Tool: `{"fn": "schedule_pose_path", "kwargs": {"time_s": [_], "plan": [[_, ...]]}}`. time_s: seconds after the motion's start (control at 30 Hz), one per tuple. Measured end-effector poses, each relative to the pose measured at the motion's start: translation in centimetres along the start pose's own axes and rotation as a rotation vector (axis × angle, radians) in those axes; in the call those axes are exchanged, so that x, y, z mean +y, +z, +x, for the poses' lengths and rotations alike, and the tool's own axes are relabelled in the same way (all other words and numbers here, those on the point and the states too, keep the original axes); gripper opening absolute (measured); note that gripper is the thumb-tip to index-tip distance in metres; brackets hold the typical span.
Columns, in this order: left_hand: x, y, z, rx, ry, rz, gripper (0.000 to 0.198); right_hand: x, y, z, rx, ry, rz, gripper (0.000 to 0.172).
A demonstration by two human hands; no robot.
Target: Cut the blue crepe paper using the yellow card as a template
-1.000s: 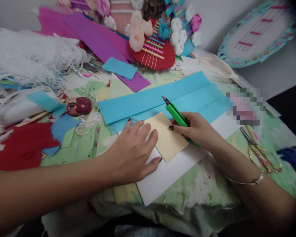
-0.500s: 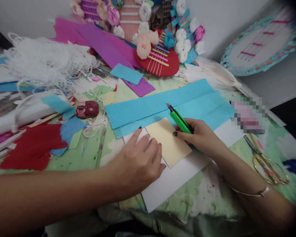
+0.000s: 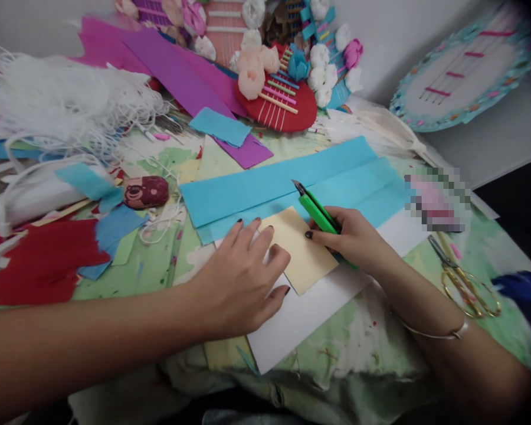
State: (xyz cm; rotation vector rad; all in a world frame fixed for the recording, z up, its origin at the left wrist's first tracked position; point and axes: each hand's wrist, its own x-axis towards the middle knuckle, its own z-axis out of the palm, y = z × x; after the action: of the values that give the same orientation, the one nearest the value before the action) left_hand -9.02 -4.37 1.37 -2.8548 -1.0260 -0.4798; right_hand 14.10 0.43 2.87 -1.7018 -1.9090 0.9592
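My right hand (image 3: 349, 239) is closed around a green cutter (image 3: 316, 212), its blade pointing up and left over the blue paper (image 3: 274, 183). Beneath that hand's fingertips lies the right part of a cream card (image 3: 307, 260). My left hand (image 3: 243, 277) has its fingers spread at the card's left edge, with nothing held. Card and left hand are over a white sheet (image 3: 287, 324), which extends under the blue paper.
Gold-handled scissors (image 3: 462, 280) lie at the right. White string (image 3: 79, 106), a maroon pouch (image 3: 146, 192) and red paper (image 3: 39, 260) are at the left. Decorated discs, including a red one (image 3: 287, 109), stand at the back.
The whole view has shifted slightly, moving things left and up. My left hand's fingers have spread and bent, and its thumb stands farther from the fingers. The cutter is still in my right hand.
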Motion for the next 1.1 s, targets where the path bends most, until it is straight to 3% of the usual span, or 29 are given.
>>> {"fn": "schedule_pose_path", "kwargs": {"time_s": [0.13, 0.73, 1.1], "plan": [[-0.20, 0.07, -0.01, -0.066, 0.004, -0.009, 0.039, -0.03, -0.03, -0.01, -0.008, -0.006, 0.017, 0.019], [-0.31, 0.52, -0.18, -0.073, 0.026, -0.031, 0.049, -0.81, -0.17, -0.28, 0.071, -0.037, -0.219, 0.021], [-0.20, 0.38, -0.17, -0.088, 0.019, -0.006, 0.049, -0.46, -0.02, -0.13, 0.025, 0.002, -0.140, 0.022]]}}
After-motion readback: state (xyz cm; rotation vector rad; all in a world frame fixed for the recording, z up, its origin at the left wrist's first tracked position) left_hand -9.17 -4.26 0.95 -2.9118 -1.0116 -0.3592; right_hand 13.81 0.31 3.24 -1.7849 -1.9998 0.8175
